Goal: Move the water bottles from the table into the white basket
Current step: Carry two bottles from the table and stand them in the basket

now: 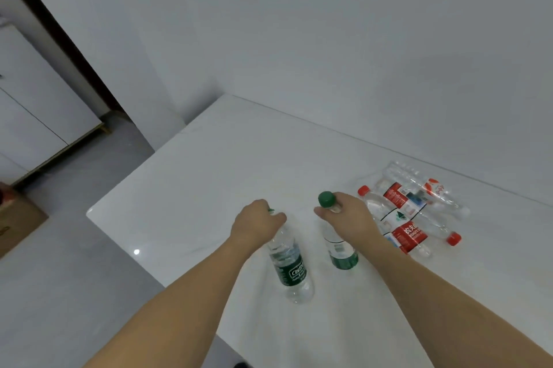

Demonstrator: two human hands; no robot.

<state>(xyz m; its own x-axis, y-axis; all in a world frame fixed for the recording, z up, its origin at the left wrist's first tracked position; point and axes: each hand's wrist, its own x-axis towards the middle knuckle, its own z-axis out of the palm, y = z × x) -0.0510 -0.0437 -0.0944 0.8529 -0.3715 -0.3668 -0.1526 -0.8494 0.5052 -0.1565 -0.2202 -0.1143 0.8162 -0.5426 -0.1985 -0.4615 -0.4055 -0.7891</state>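
The left hand has its fingers curled round the neck of a clear bottle with a dark green label. Only a sliver of that bottle's green cap shows past the knuckles. The bottle stands about midway between the bench's left edge and the pile of red bottles, leaning toward the near edge, and whether its base touches the bench cannot be told.

The right hand holds a second green bottle just below its green cap, thumb on the left side and fingers wrapped behind the neck. This bottle has a white label band above a bright green lower part, and sits just beside the first, apart from it.

Farther right, toward the bench's back edge, several clear bottles with red caps and red-and-white labels lie on their sides in a loose pile, touching and overlapping each other.

The bench is white and glossy, its left corner pointing toward a grey floor, where a cardboard box stands at the frame's left edge.
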